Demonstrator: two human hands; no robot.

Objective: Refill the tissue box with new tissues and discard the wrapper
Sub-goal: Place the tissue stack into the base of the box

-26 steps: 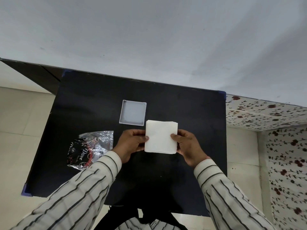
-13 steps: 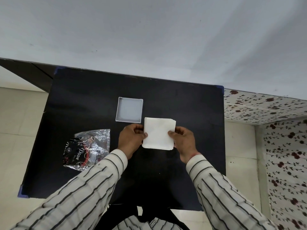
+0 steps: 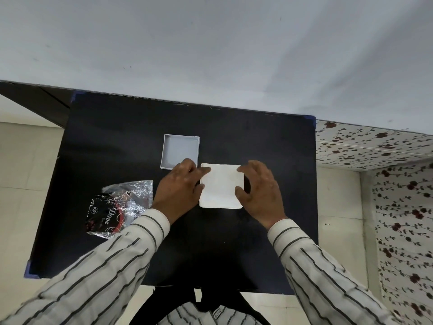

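Tissue stack on the counter, box still empty

Your left hand [image 3: 180, 186] and right hand [image 3: 260, 191] rest spread fingers on the soft, floppy tissues [image 3: 221, 186], near-right of the tissue box [image 3: 180, 151]; pinch both side edges.

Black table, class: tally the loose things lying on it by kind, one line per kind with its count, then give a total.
Open white tissue box: 1
Stack of white tissues, between the left hand and right hand: 1
Silver and black wrapper: 1
Total: 3
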